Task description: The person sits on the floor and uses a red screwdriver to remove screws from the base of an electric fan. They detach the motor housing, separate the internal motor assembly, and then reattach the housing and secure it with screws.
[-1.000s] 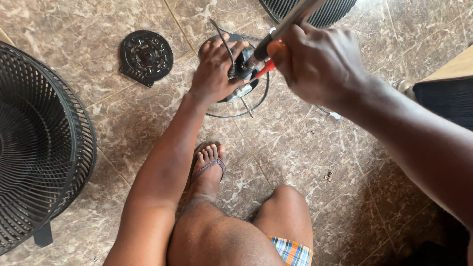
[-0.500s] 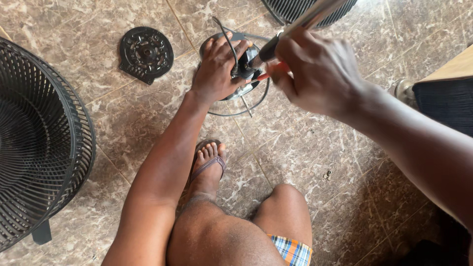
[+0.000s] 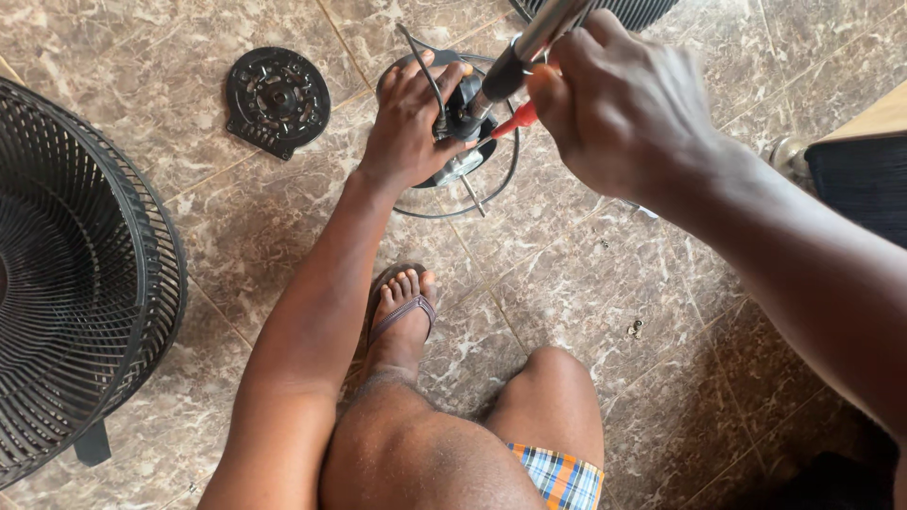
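Observation:
My left hand [image 3: 408,121] reaches down and holds a dark fan motor [image 3: 460,113] steady on the tiled floor, fingers spread over its top. A thin wire ring [image 3: 491,194] lies around the motor. My right hand [image 3: 628,109] is raised above the motor, gripping a tool with a red handle and a grey metal shaft [image 3: 539,42]; its lower end points at the motor. How the tool tip meets the motor is hidden by my fingers.
A black fan grille [image 3: 71,283] lies at the left. A round black plastic cover [image 3: 277,99] rests beyond it. Another grille [image 3: 633,9] shows at the top edge. A small screw [image 3: 637,329] lies on the tiles. My foot in a sandal [image 3: 402,307] and bare knees are below.
My right hand with the tool has shifted slightly over the motor. My left hand stays on the motor.

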